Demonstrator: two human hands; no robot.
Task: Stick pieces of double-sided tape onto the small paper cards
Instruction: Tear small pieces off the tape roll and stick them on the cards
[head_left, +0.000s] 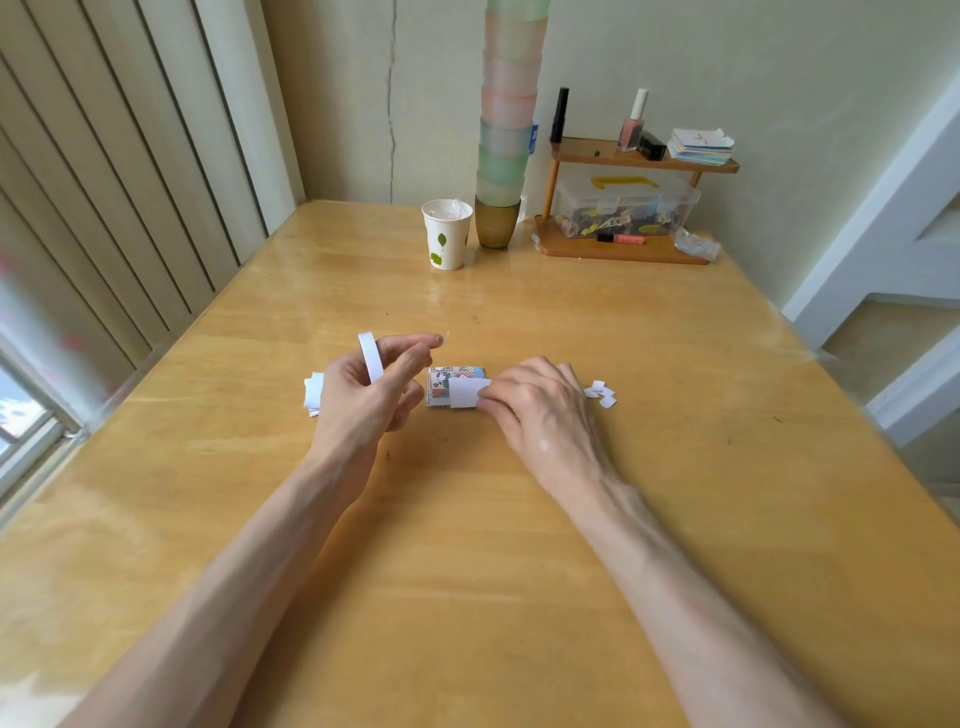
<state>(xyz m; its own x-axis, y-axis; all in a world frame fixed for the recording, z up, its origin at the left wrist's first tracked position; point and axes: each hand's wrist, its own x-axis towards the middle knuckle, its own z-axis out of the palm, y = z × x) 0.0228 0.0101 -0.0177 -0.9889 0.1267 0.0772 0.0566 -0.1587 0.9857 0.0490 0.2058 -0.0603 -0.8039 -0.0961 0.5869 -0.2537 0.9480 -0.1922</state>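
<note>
On the wooden surface (467, 519) by a cream wall (675, 62), left fingers (410, 344) grip a tape roll (370, 358); right fingers (500, 399), at three o'clock, pinch a white card (466, 393).

In view are one tape roll (370, 358), one white card (467, 392), one patterned stack (454, 373), one paper cup (447, 235), one amber glass (497, 223) and one cup tower (506, 119). One wooden rack (623, 252) carries one clear box (623, 205), one nail polish bottle (631, 132), one black tube (559, 114), one marker (621, 239) and one paper pad (698, 145). Two groups of white scraps lie on the desk (467, 545): a left pile (313, 392) and a right cluster (600, 393), piece counts unreadable.
</note>
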